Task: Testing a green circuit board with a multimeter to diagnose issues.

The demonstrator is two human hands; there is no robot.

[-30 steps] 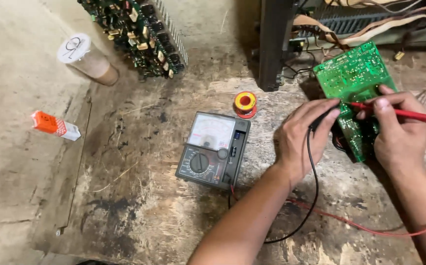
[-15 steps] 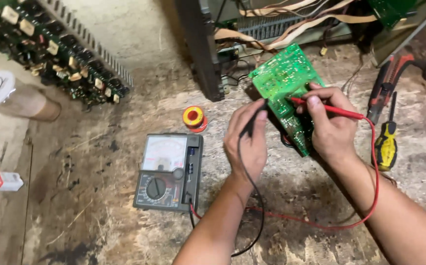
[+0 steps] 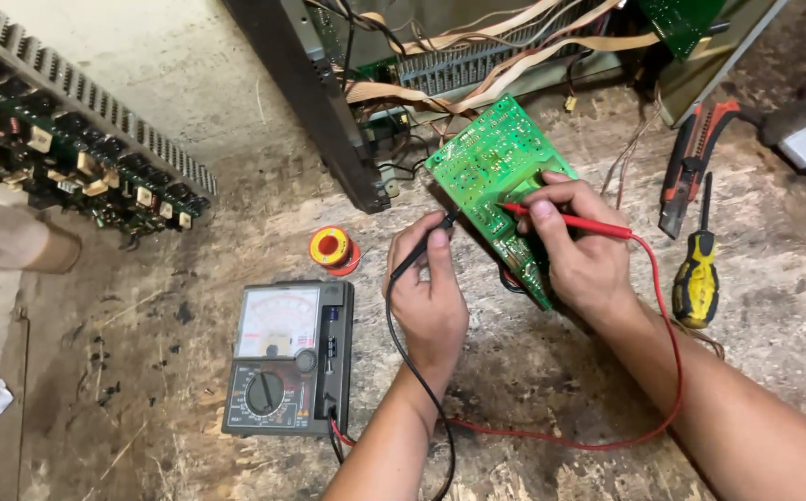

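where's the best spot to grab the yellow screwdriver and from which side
Grip the yellow screwdriver by its fat yellow-and-black handle, coming from above. It lies flat on the bench, thin shaft pointing away, just right of the right hand, with free room around the handle.

The single head camera looks steeply down from close above, hands (image 3: pixel 514 269) mid-frame, meter (image 3: pixel 287 371) left of them, chassis (image 3: pixel 477 56) beyond.

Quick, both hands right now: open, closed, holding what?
Left hand: closed on the black probe, tip at the green circuit board.
Right hand: closed on the red probe, tip on the same board.
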